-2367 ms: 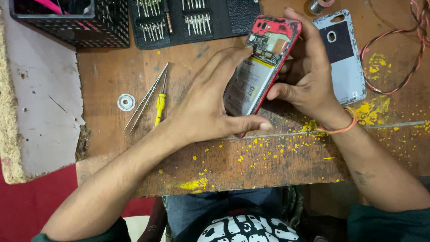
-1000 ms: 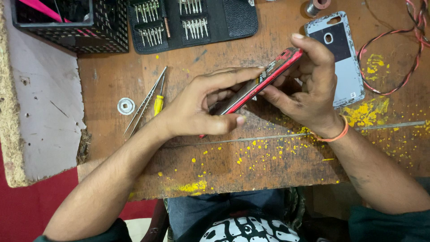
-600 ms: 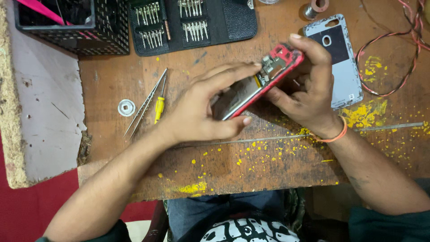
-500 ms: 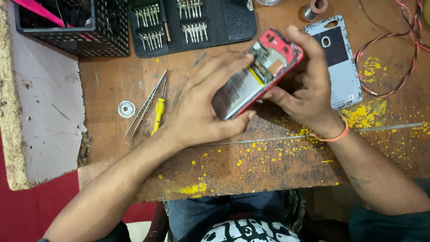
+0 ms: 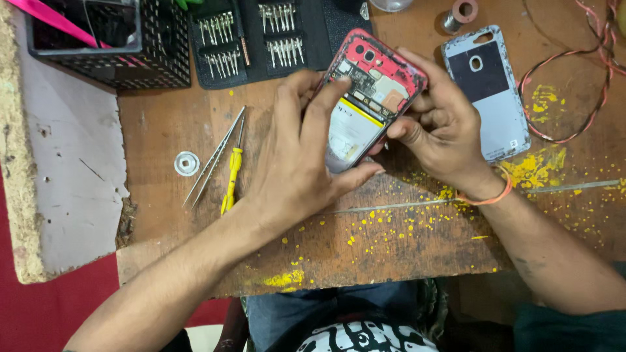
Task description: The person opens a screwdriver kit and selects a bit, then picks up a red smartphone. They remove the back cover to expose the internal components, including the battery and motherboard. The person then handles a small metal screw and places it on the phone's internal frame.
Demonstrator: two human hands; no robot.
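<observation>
Both my hands hold an opened red-framed phone (image 5: 370, 98) above a worn wooden table (image 5: 391, 248); its circuit board and pale battery face up. My left hand (image 5: 297, 163) wraps the phone's lower left side, fingers laid over the battery edge. My right hand (image 5: 443, 130) grips the right edge, thumb under the frame. The phone's detached silver back cover (image 5: 489, 91) lies flat just right of my right hand.
Metal tweezers (image 5: 215, 156) and a yellow-handled screwdriver (image 5: 231, 173) lie left of my left hand, beside a white ring (image 5: 186, 163). A black screwdriver-bit case (image 5: 261, 32) and a black mesh basket (image 5: 104, 39) sit at the back. Red wire (image 5: 587, 65) loops at far right.
The phone went from flat to edge-on, then was turned back so its open inside faces up. Both hands kept hold of it throughout.
</observation>
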